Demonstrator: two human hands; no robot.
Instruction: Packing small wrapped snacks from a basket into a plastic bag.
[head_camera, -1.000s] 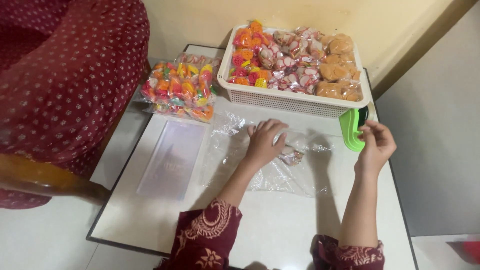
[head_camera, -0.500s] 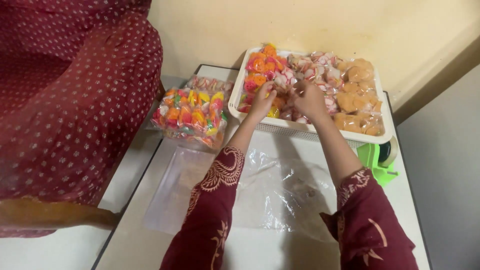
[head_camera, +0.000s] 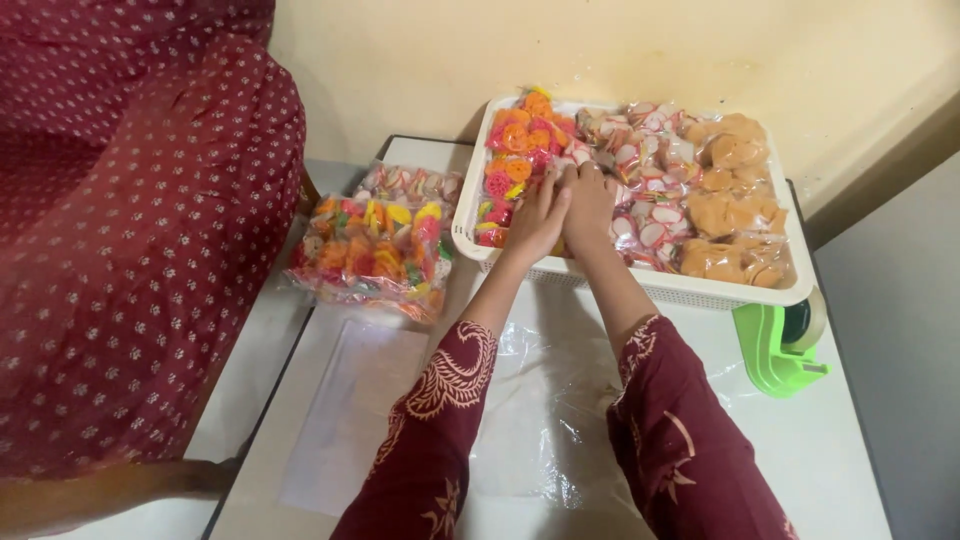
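left hand (head_camera: 537, 215): moved in beside right hand (head_camera: 588, 205), both now pressed on packets in white basket (head_camera: 640, 285)
grip: flat, closure unclear
plastic sheet (head_camera: 560, 400): left on tabletop (head_camera: 830, 450)

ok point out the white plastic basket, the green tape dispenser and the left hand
white plastic basket (head_camera: 700, 291): head view, front rim
green tape dispenser (head_camera: 768, 352): head view, green body
left hand (head_camera: 540, 215): head view, back of the hand

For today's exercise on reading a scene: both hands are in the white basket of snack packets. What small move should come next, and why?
Probably close the fingers on one packet and lift it out: the left hand and right hand rest together on the packets in the basket, and a clear plastic bag lies spread below.
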